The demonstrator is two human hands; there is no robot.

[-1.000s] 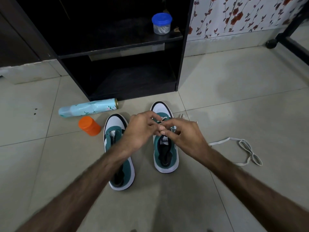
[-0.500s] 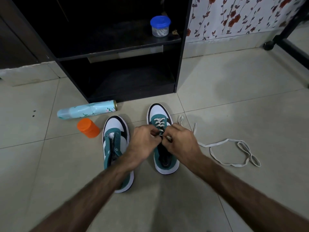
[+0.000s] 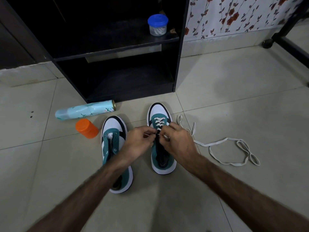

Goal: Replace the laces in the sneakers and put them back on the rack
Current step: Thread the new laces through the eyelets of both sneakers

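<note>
**Both hands pinch the lace on the right sneaker**

Nearest, the unlaced left sneaker [image 3: 115, 153] lies partly under the left forearm. The left hand [image 3: 139, 143] and right hand [image 3: 178, 141] sit close together over the right sneaker [image 3: 160, 139], each pinching an end of its white lace [image 3: 158, 123], which crosses the upper eyelets. A loose white shoelace [image 3: 234, 151] trails on the tiled floor [image 3: 234, 97] to the right. Farther off lie an orange jar [image 3: 87, 128] and a pale blue spray can [image 3: 85, 111]. Behind stands the black rack [image 3: 179, 64], holding a blue-lidded container [image 3: 158, 25].
</note>
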